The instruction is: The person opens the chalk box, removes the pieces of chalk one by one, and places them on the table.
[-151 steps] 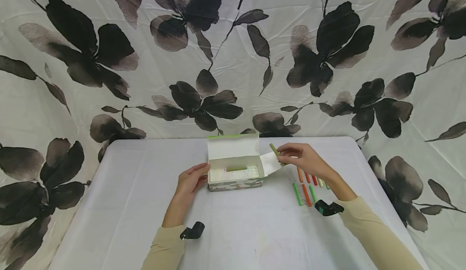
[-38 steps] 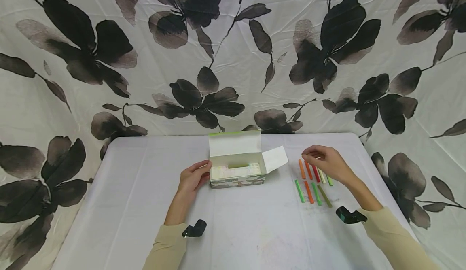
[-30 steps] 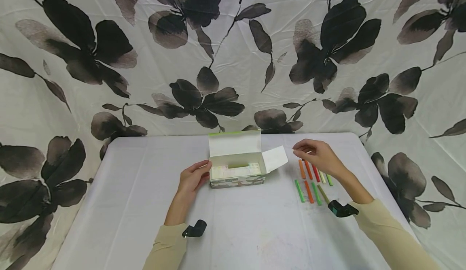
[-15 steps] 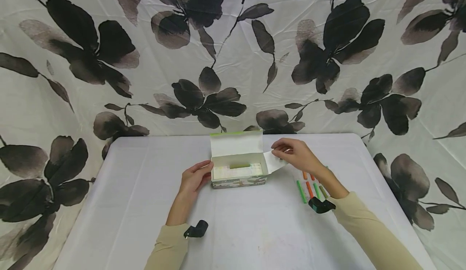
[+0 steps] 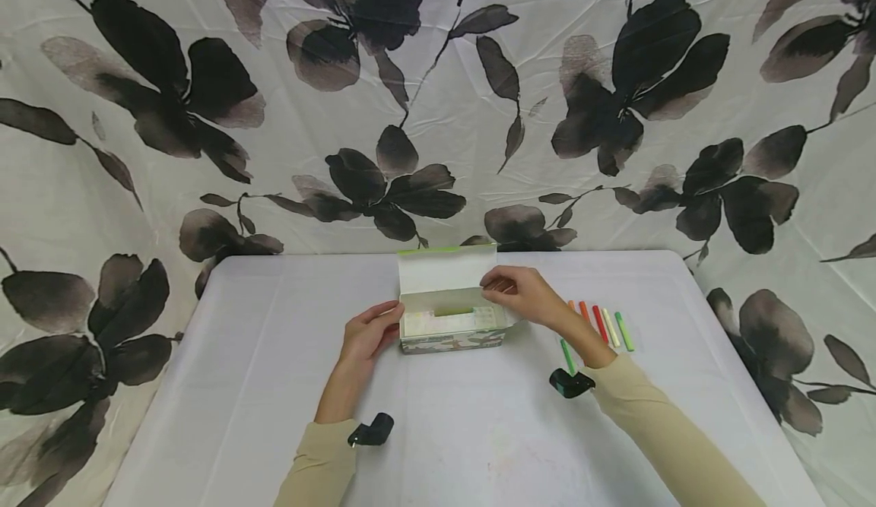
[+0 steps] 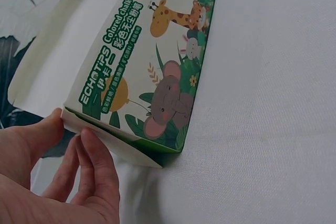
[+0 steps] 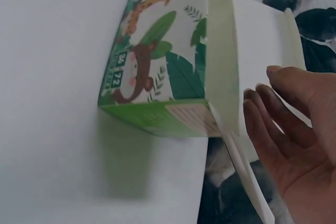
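A chalk box (image 5: 453, 341) stands with its lid (image 5: 445, 270) raised, pale chalk rows and an olive chalk stick (image 5: 455, 311) showing inside. My left hand (image 5: 369, 334) pinches the box's left end flap (image 6: 113, 142) between thumb and fingers. Over the box's right end hovers my right hand (image 5: 523, 294). Its fingers are loosely bent, with nothing between them in the right wrist view, close to the folded-out right flap (image 7: 241, 171). Animal drawings and the words "Colored chalk" cover the box front in the left wrist view.
Loose chalk sticks lie right of the box: a red one (image 5: 600, 324), a pale yellow one (image 5: 611, 328), green ones (image 5: 624, 332) and orange ones. My right forearm hides part of the front row. A floral cloth (image 5: 438, 112) hangs behind the white table (image 5: 438, 431).
My right hand laid an olive chalk stick in the front row at right, then moved left, empty, past the flap to the box. My left hand stayed on the box's left end.
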`<state>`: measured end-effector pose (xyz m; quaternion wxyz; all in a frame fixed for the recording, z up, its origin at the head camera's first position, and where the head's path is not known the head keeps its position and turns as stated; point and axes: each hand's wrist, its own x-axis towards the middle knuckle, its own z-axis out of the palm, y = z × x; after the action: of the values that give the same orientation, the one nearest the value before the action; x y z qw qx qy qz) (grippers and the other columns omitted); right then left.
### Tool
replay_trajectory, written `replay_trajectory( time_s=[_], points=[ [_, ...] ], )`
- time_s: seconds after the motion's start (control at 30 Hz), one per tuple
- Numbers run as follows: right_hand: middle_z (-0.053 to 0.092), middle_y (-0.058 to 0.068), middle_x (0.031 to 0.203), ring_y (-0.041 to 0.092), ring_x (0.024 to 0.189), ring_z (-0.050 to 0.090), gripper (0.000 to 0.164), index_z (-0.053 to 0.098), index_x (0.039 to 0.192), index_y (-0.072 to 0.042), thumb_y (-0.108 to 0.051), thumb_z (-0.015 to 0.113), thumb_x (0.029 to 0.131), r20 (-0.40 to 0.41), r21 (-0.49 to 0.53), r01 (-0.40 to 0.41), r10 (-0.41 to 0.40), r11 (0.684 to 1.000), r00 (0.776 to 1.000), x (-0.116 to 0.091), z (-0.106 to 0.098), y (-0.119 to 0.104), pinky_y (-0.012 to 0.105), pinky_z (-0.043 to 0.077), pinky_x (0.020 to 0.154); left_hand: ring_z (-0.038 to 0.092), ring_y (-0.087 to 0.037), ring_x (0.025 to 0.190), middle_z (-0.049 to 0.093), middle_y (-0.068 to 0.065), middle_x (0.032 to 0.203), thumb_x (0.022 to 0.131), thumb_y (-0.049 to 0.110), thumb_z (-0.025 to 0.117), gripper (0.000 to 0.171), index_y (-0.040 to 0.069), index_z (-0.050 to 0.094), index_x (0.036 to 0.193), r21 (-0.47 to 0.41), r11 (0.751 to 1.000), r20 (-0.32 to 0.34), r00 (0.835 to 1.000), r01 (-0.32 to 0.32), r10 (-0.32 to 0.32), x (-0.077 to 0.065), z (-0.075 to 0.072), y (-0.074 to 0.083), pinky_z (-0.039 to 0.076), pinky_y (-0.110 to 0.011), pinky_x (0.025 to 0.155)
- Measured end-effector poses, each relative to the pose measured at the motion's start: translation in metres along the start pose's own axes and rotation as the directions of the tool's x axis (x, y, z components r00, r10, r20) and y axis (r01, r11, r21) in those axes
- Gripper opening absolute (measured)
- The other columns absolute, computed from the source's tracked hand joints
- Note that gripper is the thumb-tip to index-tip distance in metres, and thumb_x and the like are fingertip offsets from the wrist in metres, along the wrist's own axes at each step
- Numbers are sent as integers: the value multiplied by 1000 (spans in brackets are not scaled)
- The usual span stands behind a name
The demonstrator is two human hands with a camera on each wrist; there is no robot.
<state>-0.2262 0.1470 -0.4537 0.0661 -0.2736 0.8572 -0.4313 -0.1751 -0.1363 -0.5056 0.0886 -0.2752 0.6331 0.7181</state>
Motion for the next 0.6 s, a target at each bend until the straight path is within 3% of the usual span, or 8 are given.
replay_trajectory(
  time_s=[0.3, 0.6],
  points=[
    [68, 11, 98, 17, 87, 64, 17, 66, 104, -1, -7, 67, 88, 94, -45, 70, -65, 997, 993, 13, 29, 1, 27, 53, 76, 65, -20, 84, 66, -16, 110, 81, 20, 77, 39, 7, 65, 116, -22, 1000, 18, 1000, -16, 16, -3, -2, 1, 53, -24, 70],
    [67, 10, 97, 19, 89, 62, 16, 66, 103, 2, -4, 66, 88, 174, -147, 105, -79, 984, 982, 17, 50, -2, 34, 52, 80, 65, -18, 80, 69, -12, 98, 80, 19, 77, 39, 6, 66, 115, -40, 999, 13, 1000, -23, 24, -3, -1, 1, 53, -27, 73]
  ],
)
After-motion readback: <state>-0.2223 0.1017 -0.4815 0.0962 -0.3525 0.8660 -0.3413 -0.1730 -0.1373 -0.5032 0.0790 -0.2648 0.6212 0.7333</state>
